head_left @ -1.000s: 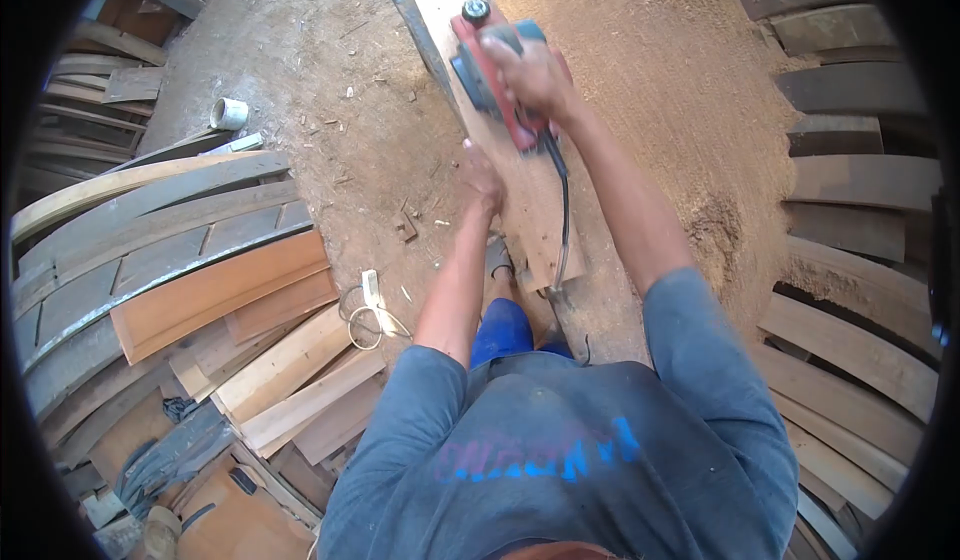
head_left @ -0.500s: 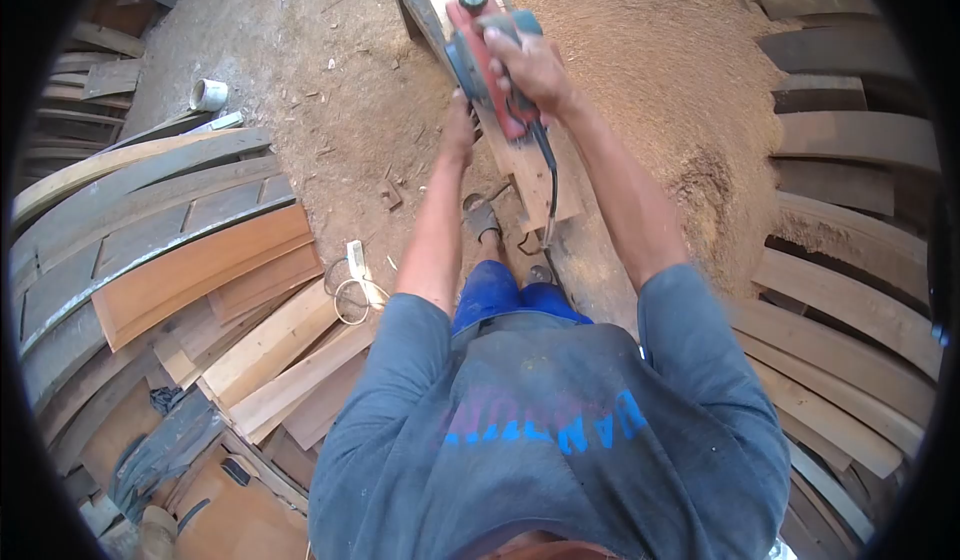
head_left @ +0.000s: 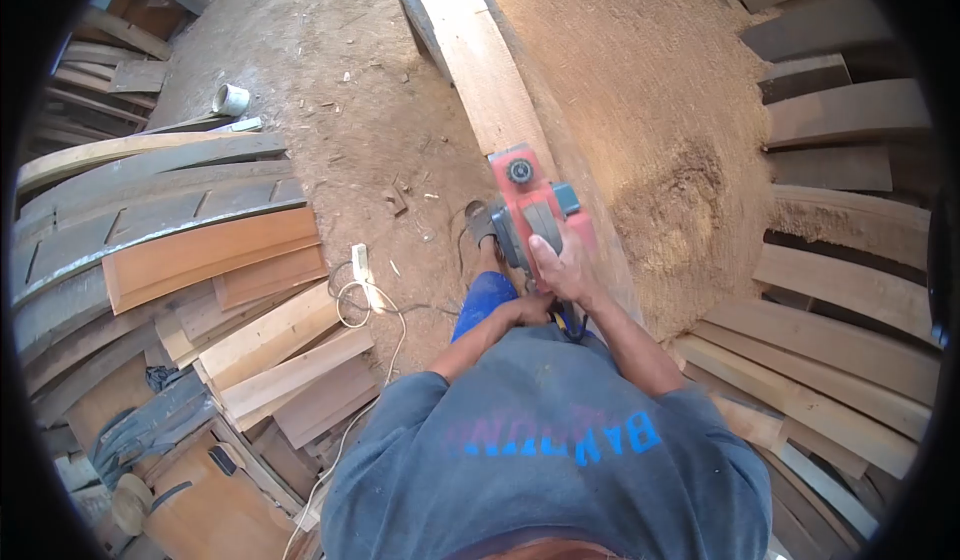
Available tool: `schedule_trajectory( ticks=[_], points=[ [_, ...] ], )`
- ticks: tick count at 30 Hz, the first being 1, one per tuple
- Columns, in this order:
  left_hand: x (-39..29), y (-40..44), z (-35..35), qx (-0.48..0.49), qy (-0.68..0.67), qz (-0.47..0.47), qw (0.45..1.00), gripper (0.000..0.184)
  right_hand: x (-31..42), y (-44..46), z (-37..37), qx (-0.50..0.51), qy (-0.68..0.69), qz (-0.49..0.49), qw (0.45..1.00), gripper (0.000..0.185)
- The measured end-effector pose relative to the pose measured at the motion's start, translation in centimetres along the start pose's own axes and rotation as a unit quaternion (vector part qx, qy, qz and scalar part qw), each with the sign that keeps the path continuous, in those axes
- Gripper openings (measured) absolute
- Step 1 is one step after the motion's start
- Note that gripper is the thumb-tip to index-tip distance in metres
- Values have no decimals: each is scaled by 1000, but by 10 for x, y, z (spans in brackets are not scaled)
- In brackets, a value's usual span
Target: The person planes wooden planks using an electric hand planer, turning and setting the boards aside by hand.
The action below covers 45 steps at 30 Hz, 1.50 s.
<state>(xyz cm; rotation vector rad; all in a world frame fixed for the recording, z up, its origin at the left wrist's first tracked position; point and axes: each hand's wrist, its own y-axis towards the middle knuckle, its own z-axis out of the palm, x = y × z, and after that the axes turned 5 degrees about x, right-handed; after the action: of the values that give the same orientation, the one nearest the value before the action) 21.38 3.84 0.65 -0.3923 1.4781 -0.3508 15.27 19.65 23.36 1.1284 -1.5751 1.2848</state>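
A red and dark electric planer point(head_left: 520, 200) rests on the near part of a long pale wooden board point(head_left: 485, 70). My right hand point(head_left: 565, 265) is closed around its top handle, the thumb lying along the upper side. Low behind the planer, close to my shirt, my left hand point(head_left: 532, 309) looks curled. Its fingertips are hidden, so whatever it grips does not show. A dark cord point(head_left: 572, 322) loops at the tool's rear. The board's far part has a fresh, light surface.
Shavings point(head_left: 640, 120) cover the ground right of the board. Planks are stacked on the right point(head_left: 840, 280) and left point(head_left: 210, 250). A white power strip point(head_left: 360, 260) with a pale cable lies by my left leg. Farther off is a white bucket point(head_left: 231, 99).
The planer has come back along the board toward my body, my right hand on its handle. My left hand has moved from beside the tool to behind it. More of the board's surface shows.
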Motion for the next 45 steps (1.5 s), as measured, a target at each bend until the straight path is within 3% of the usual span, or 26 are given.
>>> schedule_trajectory(
  ticks=[3, 6, 7, 9, 11, 15, 18, 19, 22, 25, 28, 31, 34, 37, 39, 45],
  points=[
    [-49, -19, -15, 108, 68, -97, 987, 46, 13, 53, -1, 32, 23, 19, 999, 44],
    [7, -16, -21, 20, 91, -119, 989, 35, 34, 116, 5, -17, 15, -21, 1000, 46],
    [3, -40, -31, -101, 41, -80, 991, 31, 39, 138, 4, -10, 13, -30, 999, 48],
    [29, -68, -54, -298, 38, -105, 948, 29, 43, 181, 6, 0, 12, -46, 999, 52],
    [-17, -115, -98, -410, -31, -229, 882, 29, 50, 215, 12, -17, 15, -53, 998, 54],
    [-26, -186, -175, -598, 97, -152, 781, 18, 68, 285, 11, -3, -16, -114, 993, 52],
    [-52, -204, -223, -628, 162, -183, 739, 14, 82, 335, 12, -6, -31, -120, 992, 52],
    [-72, -204, -238, -615, 190, -203, 738, 19, 90, 351, 11, -4, -48, -107, 993, 52],
    [-58, -178, -276, -701, 239, -156, 654, 36, 110, 400, 16, -41, -53, -84, 994, 52],
    [-27, -131, -319, -775, 167, -237, 561, 68, 131, 462, 17, -26, -28, -33, 999, 52],
    [22, -65, -361, -804, -54, -218, 551, 73, 161, 524, 18, -32, 22, -73, 997, 51],
    [-78, -18, -386, -702, -226, -77, 671, 76, 178, 599, 11, -43, -23, -81, 996, 49],
    [-118, 30, -378, -553, -180, -24, 813, 82, 192, 675, 3, -25, -59, -59, 996, 45],
    [-134, 23, -386, -563, -145, 4, 813, 81, 198, 733, -3, -4, -24, -55, 998, 42],
    [-144, 17, -387, -555, -152, -32, 818, 81, 199, 758, -4, 10, -6, -30, 999, 41],
    [-139, 18, -387, -514, -167, -88, 837, 74, 197, 719, -5, 21, 57, -10, 998, 43]
  ],
)
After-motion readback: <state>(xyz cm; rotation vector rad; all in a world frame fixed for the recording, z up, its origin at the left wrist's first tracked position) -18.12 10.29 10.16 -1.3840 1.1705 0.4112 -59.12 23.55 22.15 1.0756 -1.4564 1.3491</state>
